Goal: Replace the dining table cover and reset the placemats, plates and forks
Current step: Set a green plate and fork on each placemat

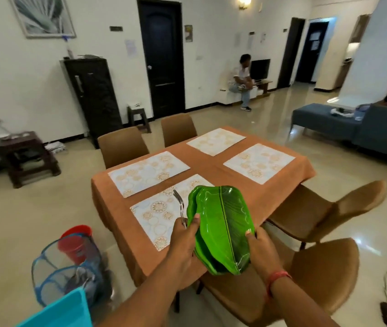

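Two hands hold stacked green leaf plates (220,230) over the tabletop's (213,168) six-o'clock edge: left hand (184,241) also grips forks (180,207), right hand (259,246) clasps the rim; four placemats (148,173) lie spread.

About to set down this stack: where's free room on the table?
All four placemats are bare: near one beside the plates, left one, two far ones. Orange cover shows in strips between them. Crowded only at the near edge, where left hand and right hand are.
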